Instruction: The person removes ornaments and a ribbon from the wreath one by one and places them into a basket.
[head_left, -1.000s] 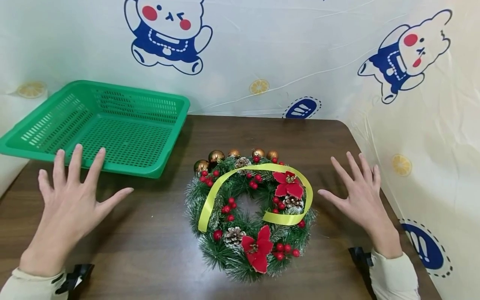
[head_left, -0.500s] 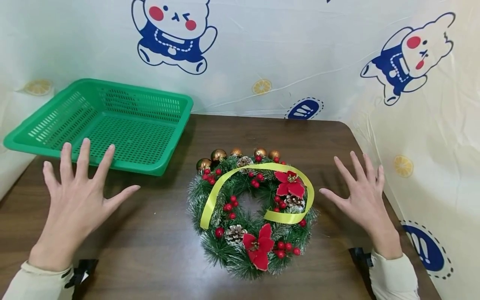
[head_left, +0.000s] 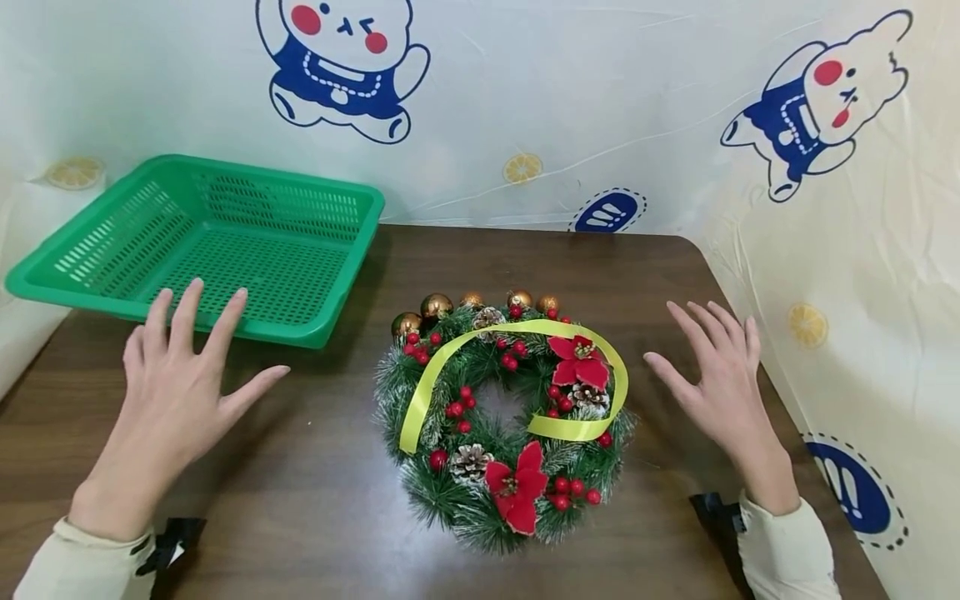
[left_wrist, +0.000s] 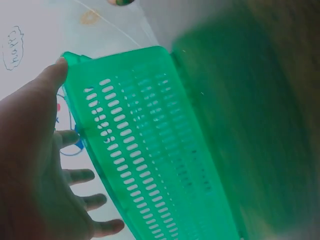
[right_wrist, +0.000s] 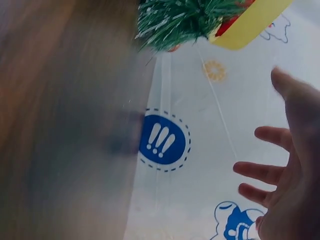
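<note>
In the head view a green pine wreath lies on the brown table, trimmed with red flowers, red berries, pine cones and gold baubles along its far side. Across its top curls a yellow ribbon. My left hand holds nothing; its fingers are spread, and their tips overlap the near rim of a green plastic basket in this view. To the right of the wreath, my right hand hovers with spread fingers and nothing in it. The right wrist view catches part of the wreath and the ribbon.
The slatted green basket stands at the table's back left, and its mesh floor shows. Behind the table and along its right side hangs a pale printed sheet with bear figures. Black straps sit at both wrists.
My left hand has shifted right and slightly up, with its fingers less spread. My right hand's fingers have drawn a little closer together. The wreath, ribbon and basket keep their places.
</note>
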